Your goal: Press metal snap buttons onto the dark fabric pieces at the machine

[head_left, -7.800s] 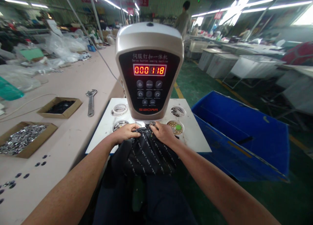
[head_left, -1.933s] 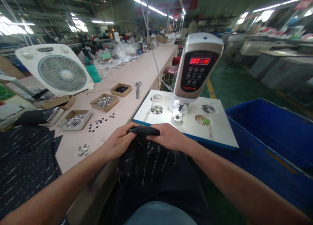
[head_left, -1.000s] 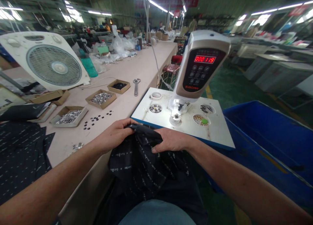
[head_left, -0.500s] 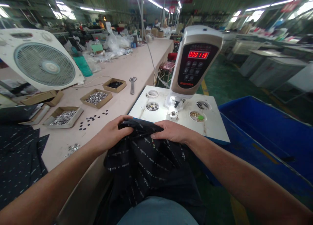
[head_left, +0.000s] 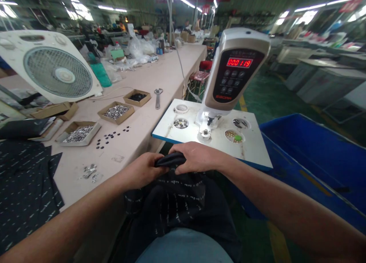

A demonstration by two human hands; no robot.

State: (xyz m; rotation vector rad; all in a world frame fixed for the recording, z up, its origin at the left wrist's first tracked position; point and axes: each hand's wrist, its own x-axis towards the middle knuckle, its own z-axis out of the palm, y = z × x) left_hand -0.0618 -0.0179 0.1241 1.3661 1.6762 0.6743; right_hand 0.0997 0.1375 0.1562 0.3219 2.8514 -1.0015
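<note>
Dark printed fabric [head_left: 183, 194] hangs over my lap, its upper edge folded between my hands. My left hand [head_left: 145, 169] is closed on the left end of that fold. On the right end, my right hand [head_left: 197, 157] grips the cloth between thumb and fingers. Just beyond my hands is the white machine plate [head_left: 168, 130] with round cups of small metal parts. The machine head [head_left: 237, 70] rises from the plate and shows red digits. Its metal tip [head_left: 205, 132] is a little beyond my right hand, apart from the fabric.
On the table [head_left: 137, 129] at the left are a box of metal parts [head_left: 78, 135], more boxes, loose black snaps, a wrench [head_left: 158, 99] and a fan [head_left: 58, 70]. A blue bin [head_left: 311, 148] stands at the right. Dark cloth [head_left: 25, 183] lies far left.
Both hands have moved lower with the fabric, my left one also rightward. They are closer together, and the fabric edge is folded into a smooth dark band. The view has shifted slightly.
</note>
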